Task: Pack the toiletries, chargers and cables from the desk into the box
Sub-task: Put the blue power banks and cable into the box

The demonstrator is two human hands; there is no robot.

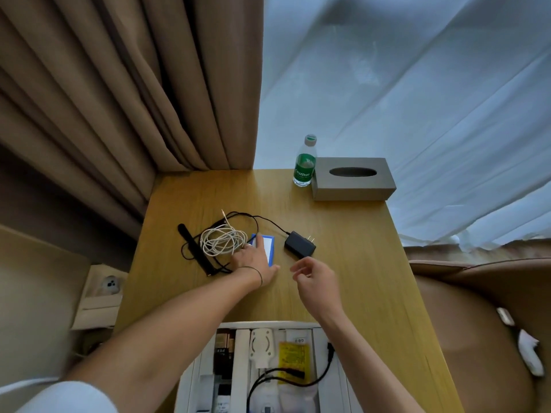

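Already the white box [262, 368] at the near edge of the desk [343, 293] is well on its way to full. Its compartments hold a white plastic device, a yellow packet [293, 360], some small dark bottles or tubes on the left side, and a black cable [298, 380] looped across the right half. So I would judge a good part of the packing is behind us, though how deep the box goes I cannot tell.

What is left sits in a cluster beyond the box, toward the curtain. A black charger [299, 244] with its prongs up lies farthest right of the cluster, its thin black lead [256, 219] trailing off to the left. Just left of the charger is a small flat blue-edged white packet [267, 248], then a coil of white cable [222, 241], and left of that a black stick-like item [195, 248] lying slantwise, touching or tangled with the lead.

The left hand [256, 263] lies flat with fingers stretched out over the blue-edged packet, pressing or sliding it rather than gripping; one fingertip reaches the edge of the white coil. The right hand [316, 275] hovers between the box and the charger, fingers loosely curled, holding nothing that I can see.

Farther from the box, a green-labelled water bottle [304, 162] and a grey tissue box [353, 178] stand side by side at the desk's far edge; neither looks like part of the job.

By my reckoning four or so pieces remain, the tangle being the fiddly one.
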